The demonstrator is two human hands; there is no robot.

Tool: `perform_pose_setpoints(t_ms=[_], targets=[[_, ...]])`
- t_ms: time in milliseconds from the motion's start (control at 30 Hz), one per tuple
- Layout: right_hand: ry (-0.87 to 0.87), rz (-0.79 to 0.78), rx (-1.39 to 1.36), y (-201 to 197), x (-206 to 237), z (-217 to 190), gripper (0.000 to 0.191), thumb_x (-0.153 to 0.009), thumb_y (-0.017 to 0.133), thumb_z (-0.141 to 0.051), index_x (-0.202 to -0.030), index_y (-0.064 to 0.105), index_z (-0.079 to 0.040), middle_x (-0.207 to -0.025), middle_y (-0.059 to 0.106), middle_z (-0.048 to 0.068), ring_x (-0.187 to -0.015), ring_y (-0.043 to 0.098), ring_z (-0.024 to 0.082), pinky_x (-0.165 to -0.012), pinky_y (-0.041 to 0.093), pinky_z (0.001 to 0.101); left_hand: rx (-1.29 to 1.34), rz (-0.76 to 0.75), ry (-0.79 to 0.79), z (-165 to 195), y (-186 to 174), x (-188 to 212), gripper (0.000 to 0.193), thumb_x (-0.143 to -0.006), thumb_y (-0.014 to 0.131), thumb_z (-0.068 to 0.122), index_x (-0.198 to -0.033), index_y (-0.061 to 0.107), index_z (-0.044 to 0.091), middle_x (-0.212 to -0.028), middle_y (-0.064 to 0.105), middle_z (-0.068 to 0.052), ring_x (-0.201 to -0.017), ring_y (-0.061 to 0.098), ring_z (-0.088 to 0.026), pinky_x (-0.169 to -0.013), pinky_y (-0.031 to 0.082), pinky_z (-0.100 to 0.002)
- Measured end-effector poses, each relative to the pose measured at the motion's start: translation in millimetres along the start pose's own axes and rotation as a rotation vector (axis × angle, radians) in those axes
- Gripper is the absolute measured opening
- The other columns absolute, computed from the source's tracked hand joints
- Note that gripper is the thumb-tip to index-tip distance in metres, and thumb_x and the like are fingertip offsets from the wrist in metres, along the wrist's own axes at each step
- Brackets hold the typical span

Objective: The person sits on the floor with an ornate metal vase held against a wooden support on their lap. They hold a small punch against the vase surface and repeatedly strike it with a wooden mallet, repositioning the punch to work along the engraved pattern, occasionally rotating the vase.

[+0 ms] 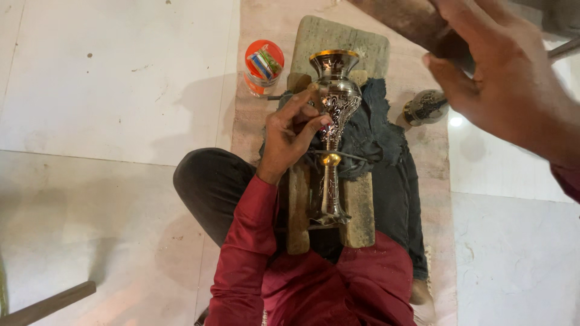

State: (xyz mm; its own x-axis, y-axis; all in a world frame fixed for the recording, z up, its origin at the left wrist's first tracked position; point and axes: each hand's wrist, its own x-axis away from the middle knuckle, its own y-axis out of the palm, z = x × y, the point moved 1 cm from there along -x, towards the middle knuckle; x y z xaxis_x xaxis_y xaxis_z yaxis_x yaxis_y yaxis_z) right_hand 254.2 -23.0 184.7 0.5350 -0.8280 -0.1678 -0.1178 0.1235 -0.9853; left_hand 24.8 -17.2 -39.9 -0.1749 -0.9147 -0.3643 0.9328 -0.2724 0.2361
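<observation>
Left hand [293,134]: you're pinching a thin tool against one engraved metal vase [336,102]; right hand [507,78] hovering spread apart, empty.

One package is seen: a small round container [264,66], clear-walled with an orange-red lid and base, stood on the pale floor strip just left of the wooden block's far end, beyond the left hand [290,136] and well apart from the raised right hand [507,84]. Small wrapped items in green, blue, white and red are seen inside it through the top. Its print cannot be made out. No labels, signs or screens are seen elsewhere.
</observation>
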Motion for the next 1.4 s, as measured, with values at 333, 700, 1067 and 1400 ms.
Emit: perform_pose_setpoints(t_ms=[333,700,1067,1400], targets=[[-0.072,0.0,0.424,46,44,20,0.056,-0.094,0.071,-0.008,-0.149,0.062,-0.016,-0.105,0.069,0.013,-0.08,0.059,0.021,-0.078,0.05,0.0376,0.091,0.321,-0.004,-8,-12,8,0.062,-0.099,0.073,-0.006,-0.152,0.044,0.001,-0.094,0.067,-0.003,-0.089,0.068,-0.011,-0.081,0.057,-0.026],[0.398,0.244,-0.395,144,122,-5,0.067,-0.091,0.071,0.003,-0.154,0.053,-0.01,-0.123,0.063,0.019,-0.106,0.068,0.029,-0.085,0.061,0.0366,0.137,0.344,-0.017,-12,-20,26,0.061,-0.098,0.073,-0.005,-0.151,0.042,0.001,-0.096,0.065,-0.003,-0.09,0.069,-0.011,-0.083,0.06,-0.027],[0.561,0.287,-0.583,175,137,-33,0.067,-0.087,0.072,0.001,-0.151,0.055,-0.012,-0.12,0.063,0.015,-0.1,0.066,0.024,-0.078,0.055,0.0345,0.005,0.232,-0.098,0,-25,43,0.055,-0.098,0.073,-0.006,-0.146,0.047,0.0,-0.094,0.071,-0.007,-0.093,0.073,-0.013,-0.087,0.062,-0.028],[0.515,0.217,-0.567,158,123,-21,0.065,-0.089,0.072,0.0,-0.15,0.055,-0.014,-0.121,0.062,0.017,-0.105,0.067,0.029,-0.085,0.058,0.0374,-0.36,-0.284,-0.284,38,1,0,0.052,-0.09,0.078,-0.001,-0.139,0.064,0.009,-0.106,0.079,-0.011,-0.086,0.071,-0.013,-0.075,0.06,-0.027]])
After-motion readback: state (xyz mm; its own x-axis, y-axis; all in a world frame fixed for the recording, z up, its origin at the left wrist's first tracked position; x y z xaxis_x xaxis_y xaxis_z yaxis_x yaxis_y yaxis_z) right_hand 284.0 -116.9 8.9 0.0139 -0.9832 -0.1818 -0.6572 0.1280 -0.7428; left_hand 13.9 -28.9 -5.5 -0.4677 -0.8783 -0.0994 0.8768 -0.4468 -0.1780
